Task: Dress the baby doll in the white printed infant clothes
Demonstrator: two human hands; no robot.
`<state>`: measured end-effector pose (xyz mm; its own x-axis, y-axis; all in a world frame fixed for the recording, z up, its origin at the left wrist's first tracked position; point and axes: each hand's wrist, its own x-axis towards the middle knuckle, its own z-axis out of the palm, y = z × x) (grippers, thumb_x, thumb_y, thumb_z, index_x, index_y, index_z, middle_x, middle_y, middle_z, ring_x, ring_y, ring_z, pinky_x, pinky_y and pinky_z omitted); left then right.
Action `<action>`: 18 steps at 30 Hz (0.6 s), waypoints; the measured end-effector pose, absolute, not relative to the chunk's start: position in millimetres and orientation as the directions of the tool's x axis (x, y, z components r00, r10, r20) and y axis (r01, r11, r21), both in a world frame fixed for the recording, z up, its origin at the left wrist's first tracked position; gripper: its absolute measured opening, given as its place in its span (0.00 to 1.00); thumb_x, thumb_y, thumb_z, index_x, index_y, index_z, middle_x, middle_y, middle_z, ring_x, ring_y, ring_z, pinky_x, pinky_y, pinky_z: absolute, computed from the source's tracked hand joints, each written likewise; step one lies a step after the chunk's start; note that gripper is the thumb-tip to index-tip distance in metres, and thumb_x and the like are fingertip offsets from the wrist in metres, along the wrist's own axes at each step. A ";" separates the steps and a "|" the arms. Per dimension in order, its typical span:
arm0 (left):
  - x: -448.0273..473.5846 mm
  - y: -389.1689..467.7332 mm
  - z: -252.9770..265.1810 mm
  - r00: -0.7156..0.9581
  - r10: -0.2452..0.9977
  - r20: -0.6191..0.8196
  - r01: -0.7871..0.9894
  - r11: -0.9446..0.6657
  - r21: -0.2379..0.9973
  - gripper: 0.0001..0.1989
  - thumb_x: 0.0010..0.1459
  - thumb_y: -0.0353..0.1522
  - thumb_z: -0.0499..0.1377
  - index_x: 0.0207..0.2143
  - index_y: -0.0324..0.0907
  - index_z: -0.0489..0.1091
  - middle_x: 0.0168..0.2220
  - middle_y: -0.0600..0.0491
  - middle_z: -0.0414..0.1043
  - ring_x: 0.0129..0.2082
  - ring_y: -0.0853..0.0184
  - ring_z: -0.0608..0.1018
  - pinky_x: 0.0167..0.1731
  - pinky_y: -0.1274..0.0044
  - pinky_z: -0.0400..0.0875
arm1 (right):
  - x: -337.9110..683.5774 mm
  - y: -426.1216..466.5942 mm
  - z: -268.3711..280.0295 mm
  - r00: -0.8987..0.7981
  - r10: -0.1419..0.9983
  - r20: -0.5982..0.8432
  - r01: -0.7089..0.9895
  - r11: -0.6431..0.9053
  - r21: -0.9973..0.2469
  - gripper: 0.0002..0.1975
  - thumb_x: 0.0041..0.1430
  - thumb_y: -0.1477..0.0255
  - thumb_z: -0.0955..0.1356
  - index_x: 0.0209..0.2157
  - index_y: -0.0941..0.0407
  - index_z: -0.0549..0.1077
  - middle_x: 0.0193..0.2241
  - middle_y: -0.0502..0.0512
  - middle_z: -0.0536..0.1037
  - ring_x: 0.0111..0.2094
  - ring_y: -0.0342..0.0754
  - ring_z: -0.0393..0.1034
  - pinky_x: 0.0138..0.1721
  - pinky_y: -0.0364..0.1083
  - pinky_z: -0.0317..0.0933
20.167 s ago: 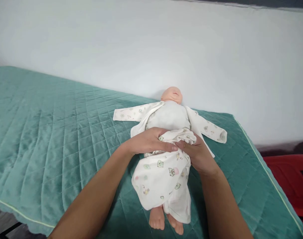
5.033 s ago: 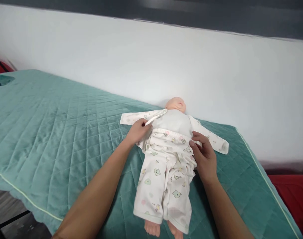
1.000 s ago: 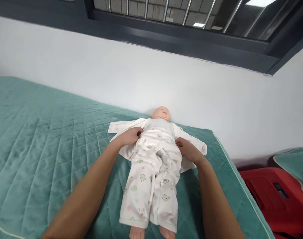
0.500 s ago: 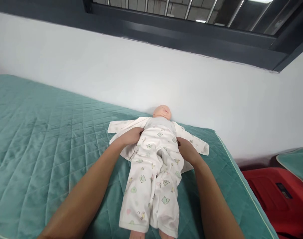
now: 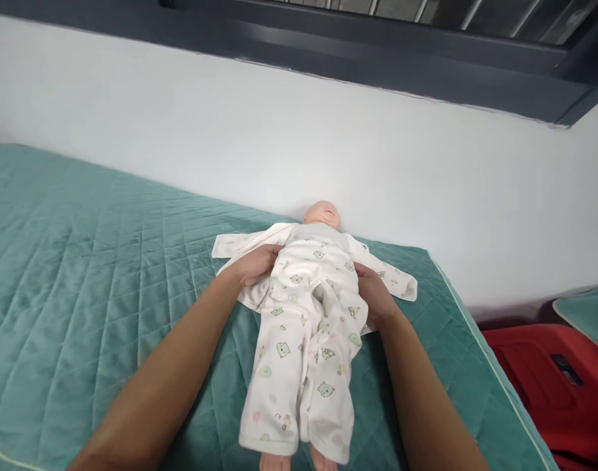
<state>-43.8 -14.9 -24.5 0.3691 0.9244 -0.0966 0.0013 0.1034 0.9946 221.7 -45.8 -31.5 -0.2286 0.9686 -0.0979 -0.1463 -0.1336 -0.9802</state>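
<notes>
A baby doll (image 5: 321, 213) lies on its back on the green quilted cover (image 5: 107, 261), its head at the wall. It wears patterned white trousers (image 5: 282, 327) pulled high over its grey torso (image 5: 320, 230). Under it a white baby jacket (image 5: 240, 244) is spread open, sleeves out to both sides. My left hand (image 5: 260, 263) is closed at the left edge of the trousers' waist. At the opposite edge my right hand (image 5: 374, 292) grips the waist too, its fingertips partly hidden by the cloth. Bare doll feet (image 5: 274, 462) stick out below the trouser legs.
A white wall (image 5: 181, 131) rises behind the doll, with a dark window frame (image 5: 377, 55) and metal bars above. Beyond the cover's right edge stands a red plastic object (image 5: 539, 379), with another green cloth (image 5: 588, 314) near it.
The waist of the trousers sits slightly higher on the doll's torso, and both hands have shifted slightly up with it. The camera view has tilted down a little.
</notes>
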 end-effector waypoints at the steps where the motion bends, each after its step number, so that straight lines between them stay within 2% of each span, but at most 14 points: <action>1: -44.0 -14.0 -25.4 0.389 0.915 -0.105 -0.002 0.114 0.993 0.11 0.49 0.25 0.58 0.35 0.35 0.76 0.29 0.49 0.79 0.37 0.60 0.79 0.38 0.72 0.74 | 223.6 -44.5 -33.2 -0.240 0.966 -0.097 -0.153 -0.136 -0.979 0.21 0.46 0.71 0.75 0.46 0.52 0.80 0.37 0.54 0.84 0.42 0.57 0.78 0.45 0.53 0.71; 3: -44.5 -13.3 -24.7 0.440 0.891 -0.108 -0.004 0.122 0.993 0.13 0.47 0.24 0.58 0.37 0.37 0.76 0.32 0.49 0.80 0.41 0.60 0.78 0.41 0.72 0.73 | 226.9 -41.9 -36.4 -0.260 0.961 -0.095 -0.161 -0.140 -0.977 0.21 0.47 0.72 0.75 0.46 0.52 0.80 0.38 0.53 0.84 0.43 0.57 0.78 0.45 0.53 0.71; 5: -44.9 -14.3 -21.3 0.456 0.888 -0.063 0.023 0.059 0.998 0.15 0.46 0.24 0.58 0.38 0.37 0.76 0.36 0.49 0.80 0.45 0.59 0.77 0.45 0.72 0.72 | 229.1 -39.9 -38.2 -0.261 0.961 -0.094 -0.166 -0.141 -0.976 0.20 0.46 0.73 0.74 0.44 0.51 0.80 0.38 0.53 0.84 0.43 0.56 0.78 0.45 0.53 0.71; 9: -44.0 -19.3 -12.3 0.412 0.910 -0.052 0.167 -0.019 0.986 0.12 0.48 0.26 0.59 0.37 0.38 0.76 0.38 0.49 0.80 0.51 0.56 0.75 0.51 0.72 0.70 | 232.0 -39.6 -37.1 -0.238 0.965 -0.114 -0.129 -0.147 -0.981 0.20 0.45 0.72 0.75 0.44 0.52 0.80 0.38 0.54 0.84 0.43 0.56 0.78 0.45 0.52 0.72; 13: -42.9 -23.2 -5.6 0.373 0.918 -0.137 0.265 0.036 0.964 0.13 0.49 0.27 0.57 0.38 0.41 0.76 0.40 0.50 0.81 0.49 0.57 0.76 0.48 0.72 0.72 | 236.9 -42.3 -33.8 -0.246 0.961 -0.125 0.019 -0.124 -0.992 0.22 0.46 0.68 0.74 0.46 0.54 0.79 0.40 0.54 0.84 0.43 0.56 0.78 0.45 0.53 0.72; 18: -42.7 -24.8 0.0 0.348 0.914 -0.207 0.362 0.073 0.929 0.12 0.48 0.28 0.58 0.35 0.40 0.77 0.35 0.50 0.81 0.44 0.56 0.77 0.41 0.72 0.73 | 237.3 -42.1 -33.1 -0.188 0.973 -0.131 0.176 -0.098 -0.980 0.21 0.48 0.66 0.73 0.45 0.53 0.80 0.38 0.55 0.84 0.41 0.58 0.78 0.43 0.55 0.72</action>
<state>-42.7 -24.8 0.0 0.3480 0.9143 -0.2073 0.3615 0.0731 0.9295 237.3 -42.1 -33.1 -0.1877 0.9734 -0.1311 0.1759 -0.0980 -0.9795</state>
